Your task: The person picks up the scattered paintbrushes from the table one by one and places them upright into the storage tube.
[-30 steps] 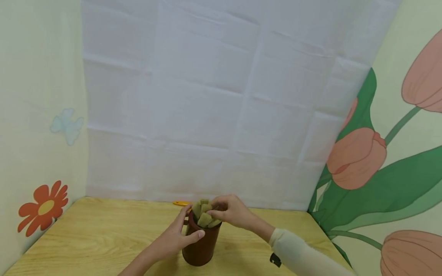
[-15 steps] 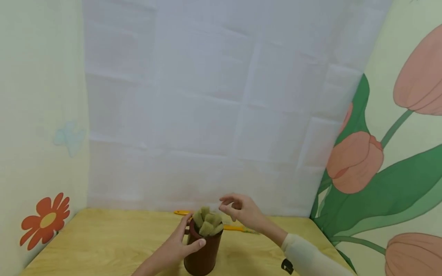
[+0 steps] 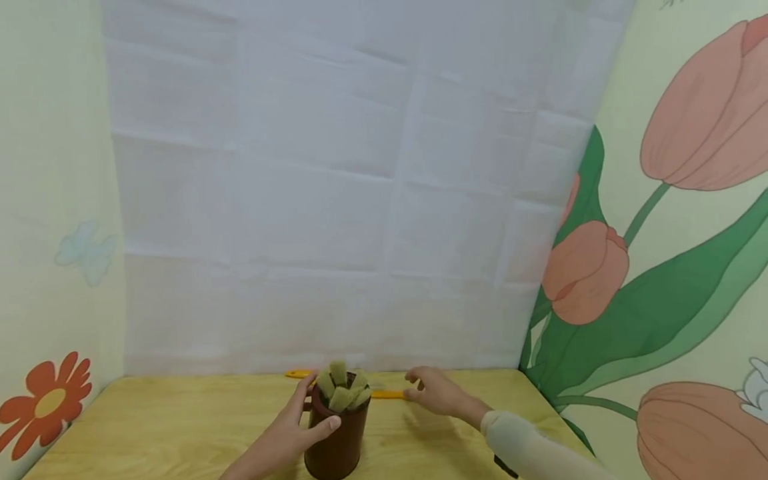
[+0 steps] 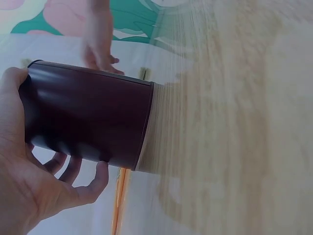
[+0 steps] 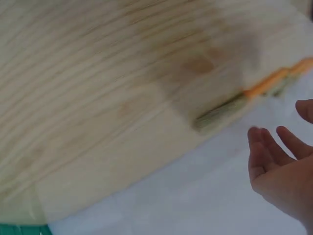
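Note:
A dark brown mug [image 3: 336, 445] stands upright on the table, filled with several olive-green blocky pieces [image 3: 341, 399] that rise above its rim. My left hand [image 3: 287, 430] grips the mug from the left, its fingers curled round the wall in the left wrist view. To the right of the mug, my right hand [image 3: 441, 392] hovers by an orange-handled tool [image 3: 389, 395] with a thin greyish-green end [image 5: 222, 111]. In the right wrist view the right fingers are loosely bent, spread apart and hold nothing. Another orange handle [image 3: 299, 374] lies behind the mug, partly hidden.
The wood-grain table [image 3: 180, 427] ends at a creased white sheet [image 3: 258, 200] hung behind it. Patterned side panels show a red flower [image 3: 51, 402] on the left and large tulips [image 3: 585, 273] on the right.
My right hand has left the green pieces in the mug and moved right and down toward the orange-handled tool. The left hand keeps its grip on the mug. The head view has shifted slightly.

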{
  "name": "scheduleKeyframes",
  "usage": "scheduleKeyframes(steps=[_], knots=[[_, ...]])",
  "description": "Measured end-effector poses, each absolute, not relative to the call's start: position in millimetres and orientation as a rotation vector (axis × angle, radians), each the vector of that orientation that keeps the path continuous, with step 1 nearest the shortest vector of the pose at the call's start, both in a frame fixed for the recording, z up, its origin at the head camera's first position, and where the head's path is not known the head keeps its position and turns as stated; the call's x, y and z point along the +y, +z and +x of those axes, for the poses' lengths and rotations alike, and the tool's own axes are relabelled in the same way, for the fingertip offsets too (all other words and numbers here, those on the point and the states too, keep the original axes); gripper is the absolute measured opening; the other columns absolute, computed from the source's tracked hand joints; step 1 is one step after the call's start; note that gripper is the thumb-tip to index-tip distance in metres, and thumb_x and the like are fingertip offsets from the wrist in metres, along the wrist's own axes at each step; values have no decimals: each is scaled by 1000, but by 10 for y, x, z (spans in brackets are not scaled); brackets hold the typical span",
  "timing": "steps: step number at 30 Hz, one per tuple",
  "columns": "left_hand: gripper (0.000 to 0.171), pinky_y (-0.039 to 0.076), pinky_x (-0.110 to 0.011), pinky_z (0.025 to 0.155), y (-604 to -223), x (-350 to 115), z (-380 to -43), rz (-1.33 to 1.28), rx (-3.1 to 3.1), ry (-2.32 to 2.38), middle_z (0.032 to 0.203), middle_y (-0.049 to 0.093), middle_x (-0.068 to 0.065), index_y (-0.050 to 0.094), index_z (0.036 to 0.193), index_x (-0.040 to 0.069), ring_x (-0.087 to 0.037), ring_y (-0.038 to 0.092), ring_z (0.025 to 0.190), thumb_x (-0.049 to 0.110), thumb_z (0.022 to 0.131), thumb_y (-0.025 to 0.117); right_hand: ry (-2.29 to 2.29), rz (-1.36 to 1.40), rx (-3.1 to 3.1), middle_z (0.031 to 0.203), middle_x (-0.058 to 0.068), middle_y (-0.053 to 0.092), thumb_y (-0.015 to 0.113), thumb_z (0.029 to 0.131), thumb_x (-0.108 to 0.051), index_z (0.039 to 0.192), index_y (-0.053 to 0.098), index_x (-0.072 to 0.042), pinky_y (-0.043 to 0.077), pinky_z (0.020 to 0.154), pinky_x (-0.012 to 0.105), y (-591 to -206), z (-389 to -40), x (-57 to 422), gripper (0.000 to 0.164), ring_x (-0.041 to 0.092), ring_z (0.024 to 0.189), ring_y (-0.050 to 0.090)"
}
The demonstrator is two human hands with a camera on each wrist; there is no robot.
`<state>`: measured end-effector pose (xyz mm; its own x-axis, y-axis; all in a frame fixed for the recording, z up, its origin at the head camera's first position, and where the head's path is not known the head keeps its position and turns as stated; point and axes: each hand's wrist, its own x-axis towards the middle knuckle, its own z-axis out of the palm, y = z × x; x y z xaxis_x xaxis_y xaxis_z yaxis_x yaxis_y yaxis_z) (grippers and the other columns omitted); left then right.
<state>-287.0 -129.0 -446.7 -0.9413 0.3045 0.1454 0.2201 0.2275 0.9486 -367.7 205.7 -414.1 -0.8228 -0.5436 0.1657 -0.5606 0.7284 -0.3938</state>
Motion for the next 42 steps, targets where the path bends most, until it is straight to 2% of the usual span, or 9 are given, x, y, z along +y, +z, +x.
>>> scheduleKeyframes(steps=[5,8,16,23,27,35,42], knots=[[97,38,-75,91,-4475,-1285,-2878,515,2427,1828,158,24,-24,8,164,17,-50,37,135,45,96,72,465,883,-2866,123,18,65,66,100,-13,124,66,6,54,88,48,-4310,-3783,2203,30,36,112,63],[97,38,-76,91,-4486,-1281,-2881,514,2427,1828,158,23,-24,9,164,17,-50,37,135,46,96,71,434,854,-2867,123,18,65,66,100,-12,124,66,6,52,91,51,-4360,-3832,2261,30,36,115,61],[99,36,-77,92,-4507,-1308,-2909,497,2408,1836,160,21,-24,7,164,19,-50,35,136,47,95,71,292,896,-2842,112,15,70,70,97,-11,119,69,4,55,85,47,-4457,-3905,2266,27,31,102,66],[97,37,-76,91,-4517,-1305,-2912,490,2415,1842,159,22,-25,8,164,18,-50,36,136,44,96,72,214,867,-2834,104,10,64,72,94,-10,114,70,1,54,81,44,-4547,-3911,2304,23,27,94,63],[98,36,-77,92,-4498,-1296,-2904,498,2410,1837,159,22,-24,7,164,18,-50,35,136,45,96,72,249,868,-2835,101,5,62,72,96,-10,111,72,-3,54,78,40,-4574,-3923,2333,18,22,91,61],[98,38,-75,91,-4494,-1294,-2901,492,2397,1853,158,24,-23,8,164,19,-51,35,136,44,95,72,400,893,-2810,95,2,61,73,94,-6,104,73,-2,54,80,42,-4550,-3914,2366,11,22,88,60],[98,39,-74,92,-4494,-1304,-2891,487,2395,1847,158,23,-24,7,164,18,-51,35,136,45,96,72,573,858,-2816,91,-5,63,75,91,-6,95,72,-7,52,80,40,-4602,-3935,2382,5,15,86,59]])
